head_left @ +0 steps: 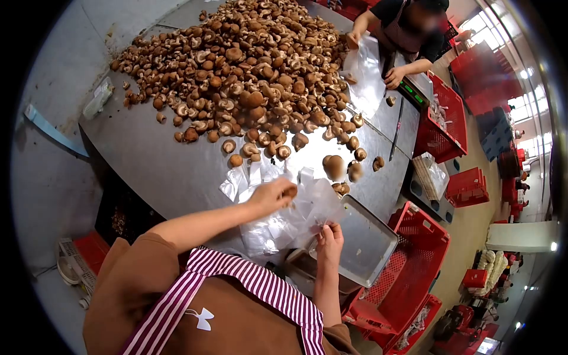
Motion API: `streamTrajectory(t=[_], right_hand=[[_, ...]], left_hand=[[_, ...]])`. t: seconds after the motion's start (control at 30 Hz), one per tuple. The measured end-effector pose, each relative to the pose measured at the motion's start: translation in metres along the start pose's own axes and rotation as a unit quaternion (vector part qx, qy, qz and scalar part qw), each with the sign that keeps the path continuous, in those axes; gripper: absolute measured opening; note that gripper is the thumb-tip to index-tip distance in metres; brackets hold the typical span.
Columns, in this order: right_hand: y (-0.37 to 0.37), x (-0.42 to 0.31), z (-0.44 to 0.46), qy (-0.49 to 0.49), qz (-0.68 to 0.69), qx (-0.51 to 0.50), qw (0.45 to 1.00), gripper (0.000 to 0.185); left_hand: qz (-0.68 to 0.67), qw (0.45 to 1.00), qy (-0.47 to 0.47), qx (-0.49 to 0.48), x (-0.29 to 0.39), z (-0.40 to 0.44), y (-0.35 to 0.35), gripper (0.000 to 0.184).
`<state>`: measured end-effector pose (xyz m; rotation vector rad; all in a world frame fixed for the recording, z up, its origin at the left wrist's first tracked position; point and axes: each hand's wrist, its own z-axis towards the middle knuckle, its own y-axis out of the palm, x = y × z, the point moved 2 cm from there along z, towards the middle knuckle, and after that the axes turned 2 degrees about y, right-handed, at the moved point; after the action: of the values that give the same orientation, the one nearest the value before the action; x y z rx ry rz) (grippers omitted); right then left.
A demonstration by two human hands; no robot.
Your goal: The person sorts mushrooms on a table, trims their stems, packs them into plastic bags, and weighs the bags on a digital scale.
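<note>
A large heap of brown mushrooms (236, 77) covers the far part of the metal table (171, 177). My left hand (272, 197) is closed on a mushroom (290, 190), above a pile of clear plastic bags (266, 231). To its right, my right hand (330, 236) pinches the edge of a clear plastic bag (319, 204) that spreads between the two hands. Beside my right hand lies a metal tray (368, 242). Just beyond the bag are some loose mushrooms, two of them blurred (335, 167).
Across the table a co-worker (408, 35) holds a clear bag (365, 77) beside a scale with a green display (412, 93). Red crates (441, 127) stand along the table's right side, one (408, 260) near my right arm. A dark rod (397, 130) lies on the table.
</note>
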<state>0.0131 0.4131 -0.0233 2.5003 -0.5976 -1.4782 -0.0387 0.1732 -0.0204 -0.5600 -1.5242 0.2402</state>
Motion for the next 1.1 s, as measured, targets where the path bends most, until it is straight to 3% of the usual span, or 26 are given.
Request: streamTrajectory(t=[0.07, 0.13, 0.2, 0.27, 0.33, 0.43, 0.57, 0.63, 0.7, 0.73, 0.83, 0.97, 1.1], right_hand=[[0.012, -0.012, -0.001, -0.013, -0.018, -0.002, 1.0, 0.009], [0.012, -0.012, 0.001, -0.02, -0.014, 0.006, 1.0, 0.007], [0.009, -0.009, 0.003, -0.033, -0.04, -0.013, 0.999, 0.014], [0.017, -0.006, -0.002, -0.026, -0.029, -0.003, 0.999, 0.017], [0.026, -0.005, -0.008, -0.019, -0.019, 0.0, 1.0, 0.02], [0.042, -0.005, -0.018, 0.052, -0.052, -0.077, 0.994, 0.015], [0.05, -0.005, -0.026, 0.044, -0.041, -0.096, 0.994, 0.007], [0.057, -0.012, -0.032, 0.017, -0.125, -0.082, 0.989, 0.006], [0.058, -0.009, -0.03, 0.01, -0.085, -0.087, 0.992, 0.009], [0.048, 0.0, -0.019, 0.007, -0.116, -0.101, 0.988, 0.011], [0.05, 0.007, -0.007, 0.051, 0.012, -0.137, 0.989, 0.018], [0.054, 0.006, -0.012, 0.133, 0.036, -0.205, 0.969, 0.028], [0.051, 0.001, -0.019, 0.107, -0.015, -0.162, 0.981, 0.026]], left_hand=[[0.091, 0.992, 0.018, -0.084, -0.014, -0.017, 0.026, 0.032], [0.139, 0.985, 0.023, -0.095, -0.036, -0.034, 0.042, 0.033], [0.147, 0.987, 0.07, 0.012, -0.04, -0.044, 0.046, 0.034], [0.105, 0.994, 0.039, -0.018, -0.003, -0.042, 0.024, 0.04], [-0.052, 0.998, 0.004, -0.023, 0.024, -0.041, 0.012, 0.038], [-0.149, 0.988, 0.027, -0.003, 0.041, -0.043, 0.014, 0.038], [-0.233, 0.971, -0.047, -0.008, 0.045, -0.051, 0.019, 0.04], [-0.258, 0.964, -0.022, 0.061, 0.038, -0.057, 0.026, 0.038], [-0.322, 0.944, -0.035, 0.062, 0.042, -0.057, 0.024, 0.036], [-0.324, 0.944, -0.011, 0.066, 0.044, -0.055, 0.023, 0.036], [-0.245, 0.969, -0.02, 0.029, 0.053, -0.054, 0.017, 0.034], [-0.146, 0.989, -0.021, 0.014, 0.073, -0.061, 0.009, 0.026], [-0.154, 0.987, 0.038, 0.02, 0.069, -0.06, 0.017, 0.015]])
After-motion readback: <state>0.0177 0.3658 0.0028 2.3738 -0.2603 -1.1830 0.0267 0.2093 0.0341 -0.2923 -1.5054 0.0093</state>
